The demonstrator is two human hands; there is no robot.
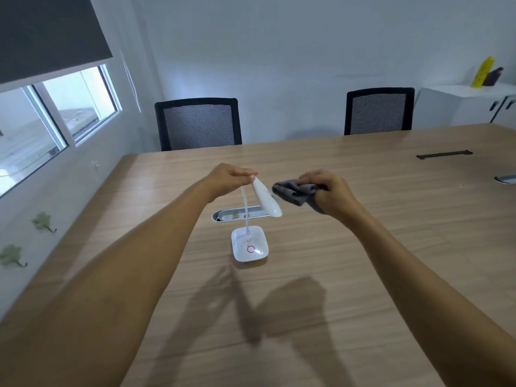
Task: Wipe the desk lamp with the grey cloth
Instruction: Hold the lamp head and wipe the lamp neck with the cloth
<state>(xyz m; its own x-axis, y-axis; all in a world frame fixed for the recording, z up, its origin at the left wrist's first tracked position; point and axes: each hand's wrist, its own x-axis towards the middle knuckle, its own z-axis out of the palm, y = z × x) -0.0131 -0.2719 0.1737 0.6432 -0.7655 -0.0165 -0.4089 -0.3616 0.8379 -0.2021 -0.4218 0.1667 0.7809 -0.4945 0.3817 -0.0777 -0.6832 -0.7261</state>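
A small white desk lamp stands on the wooden table, its square base (250,245) marked with a pink ring. A thin neck rises to the long white lamp head (266,198), which slants down to the right. My left hand (227,178) pinches the top end of the head, where it joins the neck. My right hand (325,189) clutches the bunched grey cloth (293,192), and the cloth's left edge touches or nearly touches the right side of the lamp head.
A metal cable slot (231,215) is set in the table (391,247) just behind the lamp. Two black mesh chairs (198,124) (378,111) stand at the far edge. A black cable cover (444,155) lies far right. A white cabinet (474,104) stands in the corner.
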